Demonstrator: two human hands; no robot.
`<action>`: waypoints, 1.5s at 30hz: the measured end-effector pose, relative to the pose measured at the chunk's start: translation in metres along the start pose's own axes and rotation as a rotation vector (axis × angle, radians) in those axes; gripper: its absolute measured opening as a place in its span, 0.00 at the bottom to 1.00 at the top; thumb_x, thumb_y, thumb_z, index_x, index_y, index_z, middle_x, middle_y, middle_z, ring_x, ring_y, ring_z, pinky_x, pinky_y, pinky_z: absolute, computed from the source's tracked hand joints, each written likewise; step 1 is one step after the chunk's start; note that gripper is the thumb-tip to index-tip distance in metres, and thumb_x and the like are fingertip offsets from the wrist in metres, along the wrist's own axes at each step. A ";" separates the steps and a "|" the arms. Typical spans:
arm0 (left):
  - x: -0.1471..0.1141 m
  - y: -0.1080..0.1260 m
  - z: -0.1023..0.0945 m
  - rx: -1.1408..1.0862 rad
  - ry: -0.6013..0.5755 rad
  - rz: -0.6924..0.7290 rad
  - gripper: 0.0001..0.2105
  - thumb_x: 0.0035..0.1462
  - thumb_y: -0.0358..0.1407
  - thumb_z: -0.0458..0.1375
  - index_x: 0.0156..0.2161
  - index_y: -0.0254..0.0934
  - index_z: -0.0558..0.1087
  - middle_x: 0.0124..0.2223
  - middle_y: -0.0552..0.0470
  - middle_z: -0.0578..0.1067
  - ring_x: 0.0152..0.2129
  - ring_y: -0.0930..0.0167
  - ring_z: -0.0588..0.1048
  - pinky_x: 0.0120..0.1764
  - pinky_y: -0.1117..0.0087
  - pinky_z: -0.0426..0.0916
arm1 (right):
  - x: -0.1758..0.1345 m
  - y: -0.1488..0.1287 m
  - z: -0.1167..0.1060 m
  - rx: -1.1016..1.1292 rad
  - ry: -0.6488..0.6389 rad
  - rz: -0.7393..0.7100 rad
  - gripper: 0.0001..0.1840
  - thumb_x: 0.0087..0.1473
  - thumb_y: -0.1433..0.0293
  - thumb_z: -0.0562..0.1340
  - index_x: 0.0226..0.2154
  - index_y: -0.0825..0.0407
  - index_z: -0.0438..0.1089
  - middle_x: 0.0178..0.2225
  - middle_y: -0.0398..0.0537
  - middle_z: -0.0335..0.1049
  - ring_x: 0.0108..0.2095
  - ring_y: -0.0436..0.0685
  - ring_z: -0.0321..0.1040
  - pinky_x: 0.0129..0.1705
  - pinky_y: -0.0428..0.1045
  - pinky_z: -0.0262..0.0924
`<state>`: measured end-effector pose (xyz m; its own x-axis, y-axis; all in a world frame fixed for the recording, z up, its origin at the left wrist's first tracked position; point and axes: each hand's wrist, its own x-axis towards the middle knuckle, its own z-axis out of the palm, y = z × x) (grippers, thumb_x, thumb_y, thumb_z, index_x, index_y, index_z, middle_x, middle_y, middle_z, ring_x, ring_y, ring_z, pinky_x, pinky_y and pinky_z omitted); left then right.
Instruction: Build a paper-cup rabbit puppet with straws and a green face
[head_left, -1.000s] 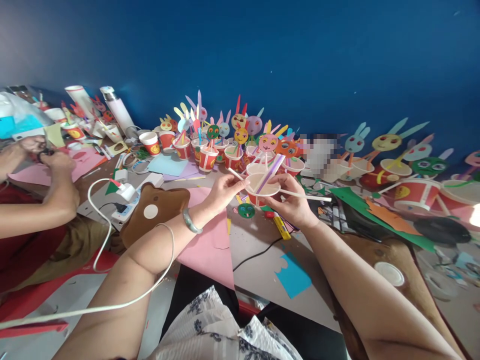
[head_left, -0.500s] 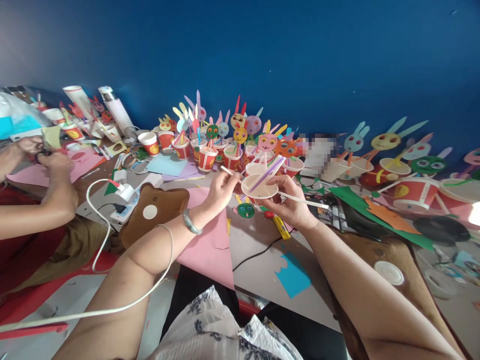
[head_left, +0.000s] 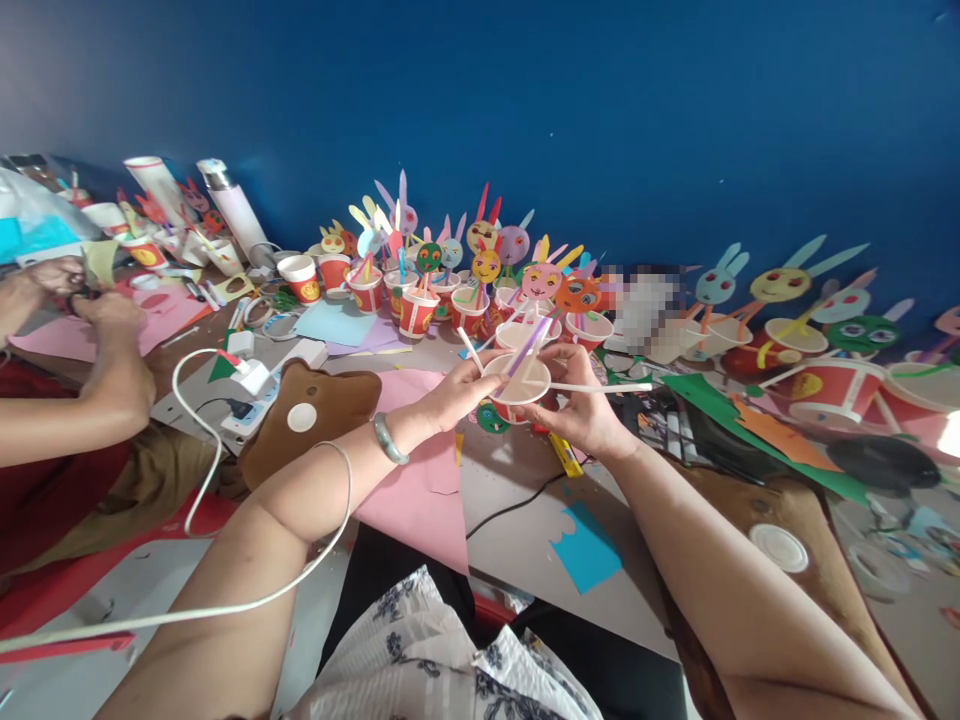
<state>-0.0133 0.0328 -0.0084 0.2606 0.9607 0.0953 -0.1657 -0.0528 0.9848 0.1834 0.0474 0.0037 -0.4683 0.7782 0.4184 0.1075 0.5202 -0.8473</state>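
Note:
Between my two hands is a paper cup [head_left: 529,380], its open mouth tilted toward me. A purple strip [head_left: 529,350] stands inside it, slanting up past the rim. My left hand [head_left: 466,388] grips the cup's left side, thumb over the rim. My right hand [head_left: 585,405] is wrapped round the right side. White sticks jut out on both sides of the cup: a left stick [head_left: 471,350] and a right stick [head_left: 611,387]. Partly hidden below the cup lies a green paper face [head_left: 491,418].
Several cups with paper rabbit faces, such as a pink face [head_left: 541,281], line the blue wall. Pink paper [head_left: 420,470], blue paper [head_left: 589,548] and a yellow tube [head_left: 565,455] lie on the table. A white cable [head_left: 349,490] crosses my left arm. At left, another person's hands [head_left: 105,310] work over paper.
My left hand has moved right and forward onto the cup, its thumb now over the rim. The left white stick has tipped more upright. My right hand stays on the cup.

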 end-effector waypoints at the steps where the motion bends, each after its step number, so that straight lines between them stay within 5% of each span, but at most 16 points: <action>1: -0.001 0.002 0.001 0.011 0.000 0.004 0.16 0.58 0.40 0.62 0.50 0.40 0.77 0.35 0.51 0.80 0.39 0.64 0.79 0.42 0.67 0.75 | 0.000 0.001 -0.001 0.000 -0.003 0.003 0.38 0.45 0.57 0.76 0.50 0.44 0.56 0.46 0.52 0.75 0.39 0.59 0.77 0.32 0.49 0.70; 5: -0.007 0.015 0.005 0.081 -0.031 0.089 0.14 0.60 0.42 0.61 0.47 0.37 0.78 0.44 0.47 0.81 0.47 0.62 0.78 0.49 0.67 0.73 | 0.000 0.001 -0.005 -0.047 -0.066 -0.010 0.47 0.40 0.54 0.78 0.58 0.44 0.59 0.53 0.55 0.73 0.50 0.66 0.75 0.47 0.56 0.71; 14: -0.009 0.009 0.004 0.169 -0.077 0.310 0.20 0.67 0.45 0.51 0.55 0.36 0.74 0.62 0.42 0.73 0.62 0.60 0.70 0.63 0.61 0.64 | -0.002 -0.003 -0.002 0.017 0.011 0.038 0.31 0.55 0.47 0.66 0.55 0.45 0.72 0.53 0.51 0.75 0.50 0.65 0.74 0.51 0.58 0.70; 21: -0.015 0.018 0.007 0.339 -0.106 0.423 0.23 0.70 0.46 0.44 0.49 0.39 0.78 0.54 0.45 0.78 0.62 0.61 0.69 0.65 0.57 0.61 | 0.001 -0.012 0.008 0.253 0.243 0.132 0.15 0.53 0.55 0.71 0.40 0.44 0.77 0.39 0.45 0.81 0.40 0.59 0.78 0.46 0.54 0.73; 27: -0.016 0.017 0.006 0.251 0.020 0.345 0.25 0.69 0.50 0.44 0.39 0.37 0.80 0.36 0.45 0.80 0.39 0.64 0.78 0.48 0.62 0.73 | 0.005 -0.011 0.003 0.300 0.257 0.108 0.13 0.50 0.57 0.73 0.36 0.45 0.77 0.40 0.45 0.80 0.42 0.60 0.77 0.46 0.55 0.73; 35: -0.013 0.013 0.005 0.173 0.217 0.142 0.19 0.65 0.50 0.55 0.35 0.37 0.79 0.26 0.52 0.71 0.27 0.71 0.71 0.34 0.70 0.69 | 0.004 -0.006 -0.002 0.163 0.261 0.058 0.19 0.49 0.52 0.72 0.38 0.46 0.75 0.43 0.49 0.79 0.44 0.64 0.76 0.47 0.58 0.72; 45: -0.008 0.007 0.003 0.134 0.142 0.074 0.19 0.64 0.52 0.55 0.34 0.37 0.74 0.24 0.52 0.73 0.26 0.69 0.77 0.33 0.69 0.73 | 0.007 -0.010 -0.004 0.142 0.236 0.029 0.14 0.49 0.57 0.73 0.33 0.48 0.75 0.41 0.49 0.76 0.45 0.61 0.73 0.47 0.56 0.71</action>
<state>-0.0135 0.0240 -0.0019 0.1145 0.9812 0.1556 -0.0491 -0.1508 0.9873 0.1830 0.0490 0.0165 -0.2481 0.8613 0.4435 -0.0137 0.4546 -0.8906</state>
